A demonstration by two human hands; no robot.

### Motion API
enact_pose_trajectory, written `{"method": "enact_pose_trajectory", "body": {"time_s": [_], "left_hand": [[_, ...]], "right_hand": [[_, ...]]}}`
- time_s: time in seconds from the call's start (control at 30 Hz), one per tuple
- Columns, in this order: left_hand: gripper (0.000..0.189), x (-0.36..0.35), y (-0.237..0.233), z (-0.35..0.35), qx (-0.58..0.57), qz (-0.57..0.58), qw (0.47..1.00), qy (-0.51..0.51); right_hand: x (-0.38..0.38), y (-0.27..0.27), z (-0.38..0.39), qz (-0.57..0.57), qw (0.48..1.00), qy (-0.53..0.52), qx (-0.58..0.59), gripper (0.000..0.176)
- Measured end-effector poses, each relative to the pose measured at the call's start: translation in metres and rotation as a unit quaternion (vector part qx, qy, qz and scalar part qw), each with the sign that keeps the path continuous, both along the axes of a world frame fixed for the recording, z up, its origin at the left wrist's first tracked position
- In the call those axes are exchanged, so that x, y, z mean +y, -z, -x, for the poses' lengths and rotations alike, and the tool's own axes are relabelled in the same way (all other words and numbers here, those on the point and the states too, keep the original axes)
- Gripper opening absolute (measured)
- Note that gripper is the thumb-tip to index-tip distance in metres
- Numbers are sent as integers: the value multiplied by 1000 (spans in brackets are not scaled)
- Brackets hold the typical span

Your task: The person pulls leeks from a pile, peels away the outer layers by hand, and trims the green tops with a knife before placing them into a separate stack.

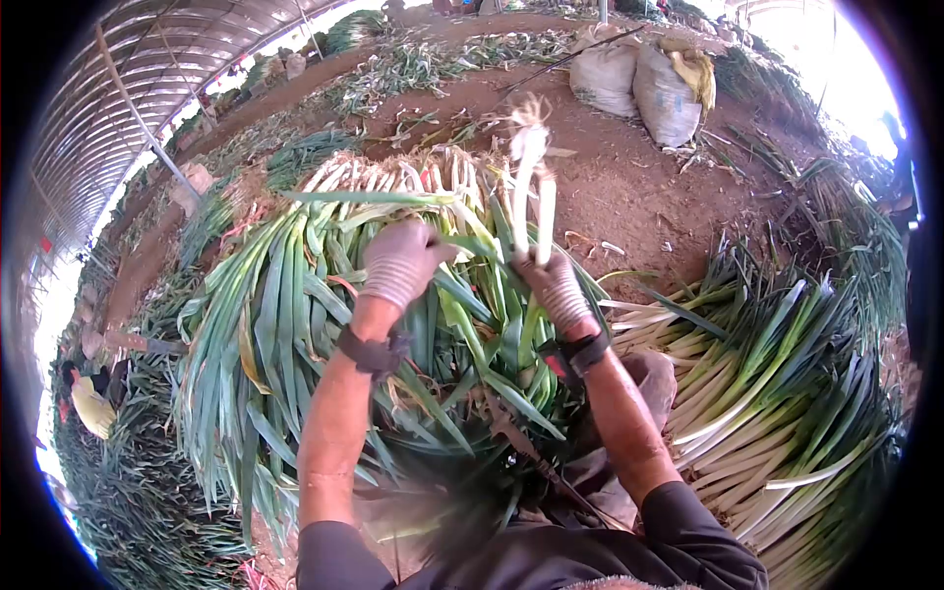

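My right hand (pixel 553 285), in a pale glove, is closed round a few leeks (pixel 531 202) whose white stems and roots point away from me. To its left my left hand (pixel 405 258), also gloved, pinches a green leaf that stretches between the two hands. Under both hands lies a large pile of leeks (pixel 285 285), its roots at the far side and its green leaves fanned toward me. Another heap of leeks (pixel 747 383) lies to the right, white stems toward the middle.
Filled sacks (pixel 669 96) stand on the brown soil (pixel 629 187) at the back right. More green leeks (pixel 147 472) cover the ground at the left. A yellow item (pixel 91 405) is at the far left. Metal poles (pixel 143 118) hold up an arched roof.
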State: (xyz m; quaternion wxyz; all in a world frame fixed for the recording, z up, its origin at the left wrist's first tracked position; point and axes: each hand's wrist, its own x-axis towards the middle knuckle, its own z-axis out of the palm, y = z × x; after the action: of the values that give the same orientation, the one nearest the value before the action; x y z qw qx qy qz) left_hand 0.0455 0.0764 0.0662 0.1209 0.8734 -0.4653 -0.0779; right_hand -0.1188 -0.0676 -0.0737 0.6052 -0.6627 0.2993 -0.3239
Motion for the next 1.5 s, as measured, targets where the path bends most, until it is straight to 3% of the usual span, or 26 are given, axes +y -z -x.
{"method": "enact_pose_trajectory", "body": {"time_s": [0.1,0.17,0.2,0.3,0.33,0.37,0.43,0.5,0.57,0.63,0.67,0.73,0.77,0.87,0.9,0.93,1.03,1.1,1.13,1.2,1.3,1.33,1.37,1.43,1.47,1.5], "left_hand": [[42,-14,11,11,115,287,945,108],[39,-30,26,1,218,282,920,163],[30,-29,27,3,314,299,887,161],[21,-31,29,-12,344,352,870,12],[19,-27,16,-23,339,393,855,10],[19,-21,-4,-26,400,473,785,-19],[21,-11,-24,-60,368,546,753,4],[28,-3,-39,-75,321,560,761,61],[33,-1,-52,-59,343,550,756,90],[35,-8,-49,-52,345,535,763,108],[36,-9,-48,-44,348,507,780,115],[40,-10,-43,-32,310,452,827,121],[33,-13,-35,-25,326,484,802,129],[32,-12,-31,-15,143,492,853,102],[33,-16,-26,-16,111,499,854,96],[40,-16,-21,-20,148,475,862,96],[53,-17,2,-13,108,512,837,157],[81,-20,35,-12,267,442,844,145],[86,-23,50,-3,298,404,847,173],[83,-21,74,24,383,380,810,228],[73,-23,86,53,414,379,798,220],[60,-23,76,59,457,394,769,212],[40,-25,70,53,454,343,799,197],[28,-17,43,55,471,291,816,166],[25,-19,42,55,435,337,816,175],[25,-22,43,52,428,350,817,162]], "right_hand": [[36,-5,-10,54,996,-63,-34,34],[46,-15,-8,49,994,-101,5,30],[49,-22,-6,65,994,-89,22,29],[43,-40,1,95,993,-63,15,23],[43,-70,13,141,989,-3,44,18],[-1,-47,3,123,991,49,33,17],[-16,-113,34,125,986,46,-102,26],[-32,-154,40,77,968,137,-196,26],[-58,-165,16,54,978,147,-141,32],[-15,-175,-3,139,982,-65,-108,32],[-10,-170,-21,150,982,-114,-6,30],[15,-168,-34,256,944,-195,-66,37],[23,-167,-38,227,949,-203,-86,33],[22,-141,-64,254,939,-223,-60,30],[26,-147,-60,186,944,-269,-41,28],[29,-149,-57,184,952,-238,-49,26],[24,-141,-56,225,957,-162,-90,21],[15,-141,-54,215,962,-131,-109,23],[14,-151,-50,184,969,-125,-108,26],[21,-166,-37,142,969,-117,-163,37],[21,-189,-31,234,955,-117,-137,35],[15,-196,-31,283,944,-115,-128,30],[14,-208,-29,277,948,-111,-115,27],[23,-230,-15,66,969,-127,-202,22],[17,-236,-12,122,968,-141,-169,26],[13,-241,-15,318,937,-84,-121,32]]}}
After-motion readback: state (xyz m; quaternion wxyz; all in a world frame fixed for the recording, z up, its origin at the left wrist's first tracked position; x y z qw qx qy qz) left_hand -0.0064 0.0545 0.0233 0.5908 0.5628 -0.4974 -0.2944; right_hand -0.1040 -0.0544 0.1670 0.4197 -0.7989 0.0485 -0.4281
